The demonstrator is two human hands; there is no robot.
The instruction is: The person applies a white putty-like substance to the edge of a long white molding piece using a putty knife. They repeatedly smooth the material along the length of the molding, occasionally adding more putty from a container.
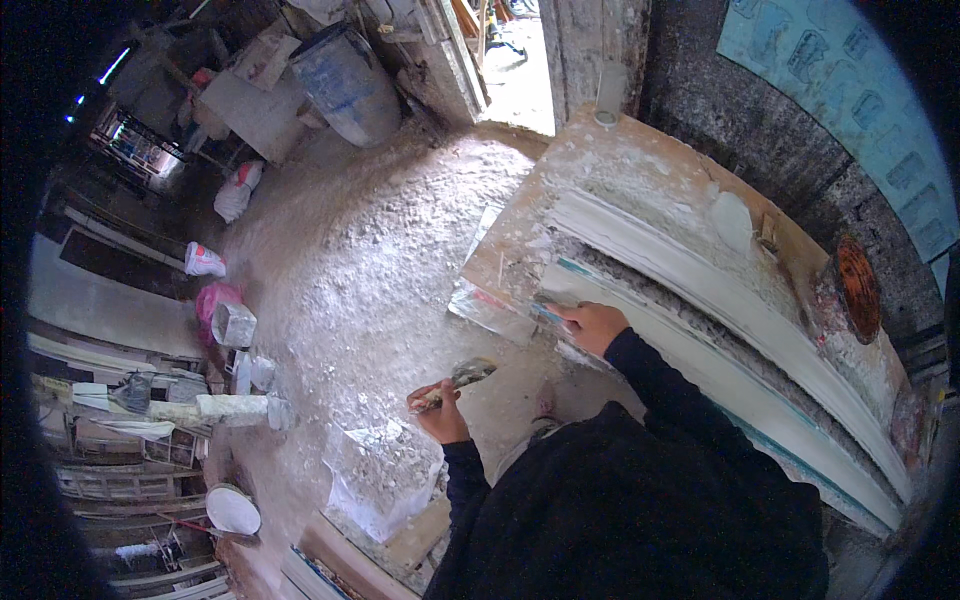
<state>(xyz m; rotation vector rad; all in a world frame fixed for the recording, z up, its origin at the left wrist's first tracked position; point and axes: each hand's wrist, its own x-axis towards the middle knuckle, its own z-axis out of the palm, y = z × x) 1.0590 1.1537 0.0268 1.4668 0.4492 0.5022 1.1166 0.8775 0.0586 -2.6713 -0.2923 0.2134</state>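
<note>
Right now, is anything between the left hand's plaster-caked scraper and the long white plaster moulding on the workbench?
Nothing visible. The left hand holds the plaster-caked scraper over open, dusty floor. The right hand already rests at the near end of the long white plaster moulding on the workbench.

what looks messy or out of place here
White plaster dust and crumbs cover the floor beside the workbench, which is smeared white too. The left hand holds a caked scraper; the right hand rests on the long white moulding.

moulding (760, 330): far end cut off | brush (455, 383): handle hidden in left hand (437, 410)
</note>
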